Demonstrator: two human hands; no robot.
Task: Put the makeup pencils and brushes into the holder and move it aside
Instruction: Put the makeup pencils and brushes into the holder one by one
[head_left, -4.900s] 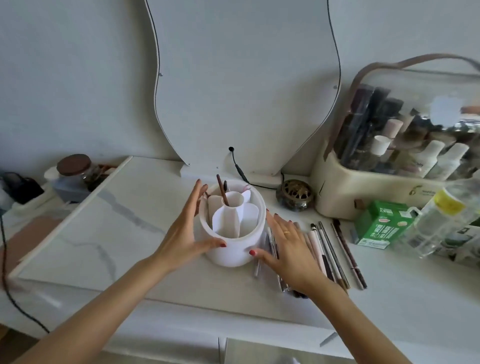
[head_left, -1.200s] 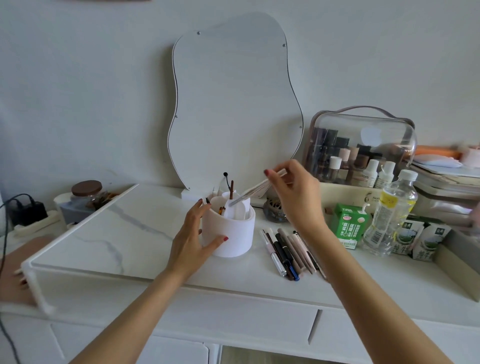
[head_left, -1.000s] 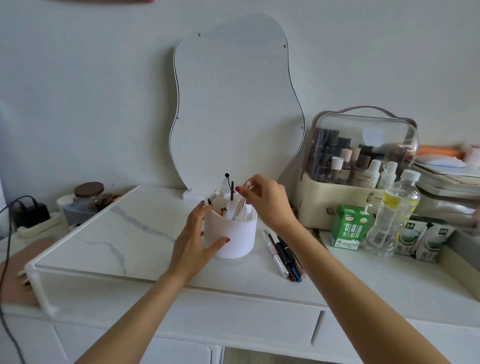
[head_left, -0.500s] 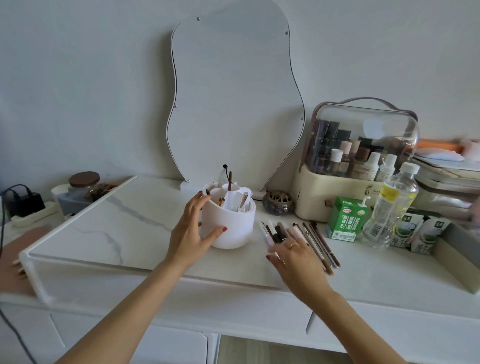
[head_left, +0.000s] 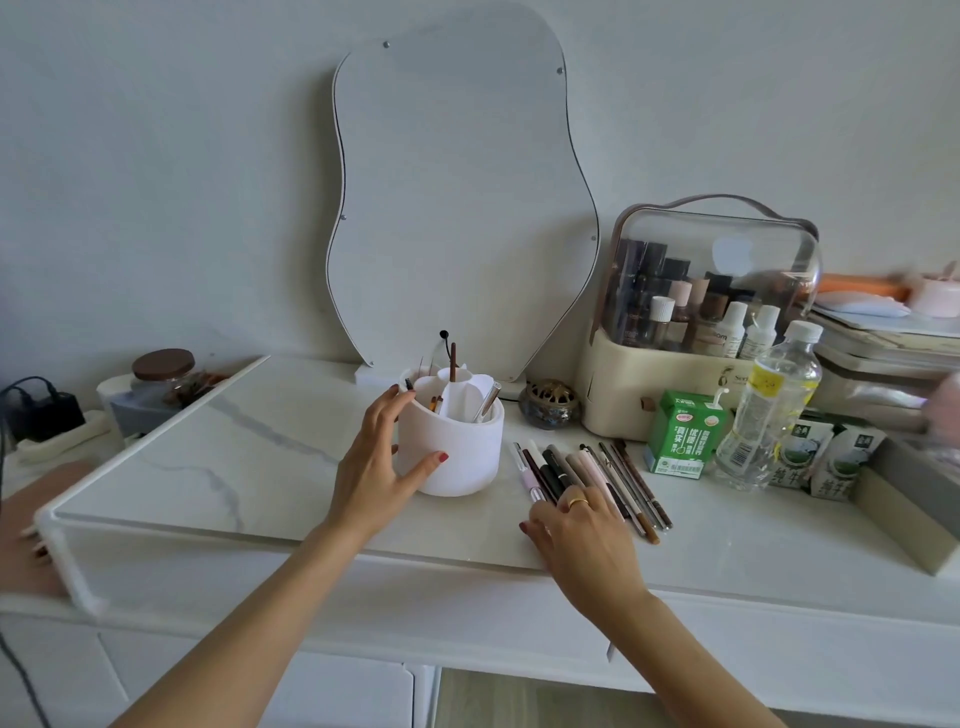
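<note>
A white round holder (head_left: 460, 452) with inner compartments stands on the marble top, holding a few pencils and brushes upright. My left hand (head_left: 376, 462) cups its left side, thumb against the front wall. To the holder's right lie several makeup pencils and brushes (head_left: 592, 478) in a row on the table. My right hand (head_left: 579, 530) rests palm down over the near ends of that row, fingers touching the pencils; whether it grips one is hidden.
A wavy mirror (head_left: 457, 197) leans on the wall behind the holder. A small brass burner (head_left: 549, 402), a clear-lidded cosmetics case (head_left: 701, 312), a green carton (head_left: 683, 441) and a water bottle (head_left: 769, 410) stand at the right. A jar (head_left: 163, 374) sits at the left.
My right hand dropped a silver pencil into the holder, then came down onto the row of pencils on the table. My left hand stayed on the holder.
</note>
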